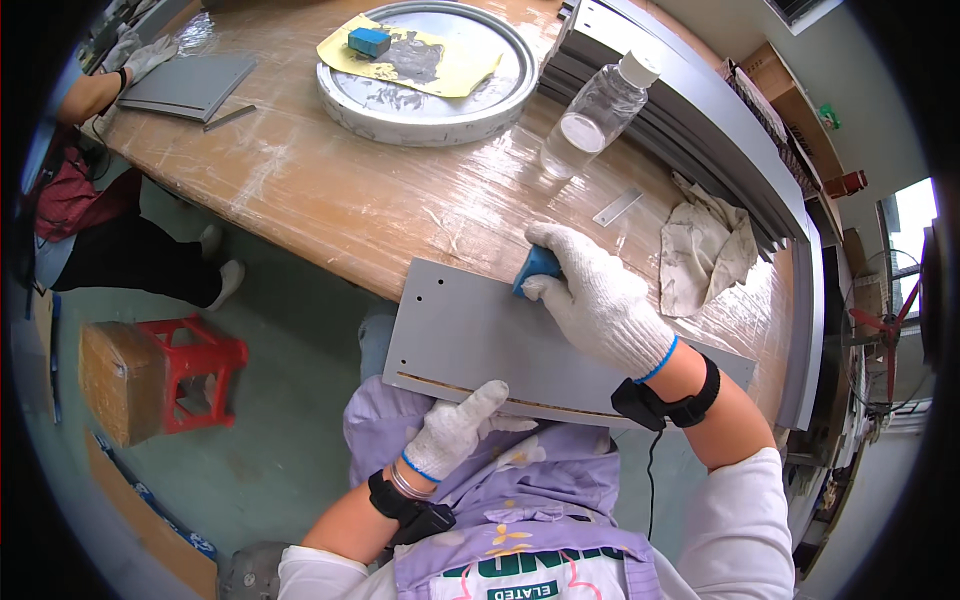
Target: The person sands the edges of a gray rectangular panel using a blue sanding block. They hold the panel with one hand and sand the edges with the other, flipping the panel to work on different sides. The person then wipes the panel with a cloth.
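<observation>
A long grey panel (pixel 480 330) lies across my lap and the table's near edge, with small holes at its left end and a slot along its near side. My right hand (pixel 598 298), in a white knitted glove, pinches a small blue block (pixel 538 270) against the panel's far part. My left hand (pixel 455 430), gloved too, grips the panel's near edge, one finger lying up over the rim. Its other fingers partly go under the panel. On a round grey lid-like tray (pixel 345 122), a second blue block (pixel 369 41) rests on a yellow sheet (pixel 470 78) smeared grey.
Right of the tray stand a clear bottle (pixel 597 115), a small metal strip (pixel 617 206) and a crumpled rag (pixel 708 250). Grey panels are stacked (pixel 700 110) at the back right. A co-worker's gloved hand (pixel 150 58) touches another panel (pixel 190 85). A red stool (pixel 200 370) stands left.
</observation>
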The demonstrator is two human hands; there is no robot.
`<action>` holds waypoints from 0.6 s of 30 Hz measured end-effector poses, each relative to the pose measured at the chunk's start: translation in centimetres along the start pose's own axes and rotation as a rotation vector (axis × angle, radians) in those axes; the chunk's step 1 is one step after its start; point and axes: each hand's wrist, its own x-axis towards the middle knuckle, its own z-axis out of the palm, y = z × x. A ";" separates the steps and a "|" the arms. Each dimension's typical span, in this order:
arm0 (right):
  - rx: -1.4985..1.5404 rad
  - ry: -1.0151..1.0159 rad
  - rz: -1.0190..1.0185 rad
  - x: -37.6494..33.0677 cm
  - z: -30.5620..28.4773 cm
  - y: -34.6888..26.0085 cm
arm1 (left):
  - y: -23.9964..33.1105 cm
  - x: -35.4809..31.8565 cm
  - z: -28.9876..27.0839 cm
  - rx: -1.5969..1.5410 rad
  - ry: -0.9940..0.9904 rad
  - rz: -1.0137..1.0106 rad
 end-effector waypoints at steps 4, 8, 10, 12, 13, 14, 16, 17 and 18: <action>-0.079 0.076 0.186 -6.1 -3.7 5.6 | -1.1 0.5 -1.4 -0.068 -0.093 0.005; -0.037 0.152 0.281 -6.4 -2.7 5.7 | -0.9 0.5 -1.8 -0.064 -0.127 -0.001; 0.013 0.197 0.214 -4.9 -1.2 3.7 | -0.6 0.5 -1.5 -0.064 -0.128 -0.025; 0.078 0.186 0.127 -3.0 0.0 1.5 | -0.5 0.5 -0.9 -0.047 -0.089 -0.059; 0.095 0.149 0.107 -2.4 0.1 0.9 | -0.5 0.5 -0.7 -0.029 -0.077 -0.056; 0.070 0.155 0.052 -2.4 0.4 1.1 | -0.6 0.5 -0.7 -0.016 -0.061 -0.046; 0.004 0.179 0.060 -4.3 -0.7 3.0 | -0.8 0.3 -0.7 -0.004 -0.036 -0.032; -0.028 0.181 0.053 -5.4 -1.5 4.3 | -0.9 0.2 -0.8 -0.008 -0.019 -0.017; -0.083 0.238 0.096 -7.3 -2.5 6.1 | -1.0 0.2 -0.8 -0.016 -0.009 -0.004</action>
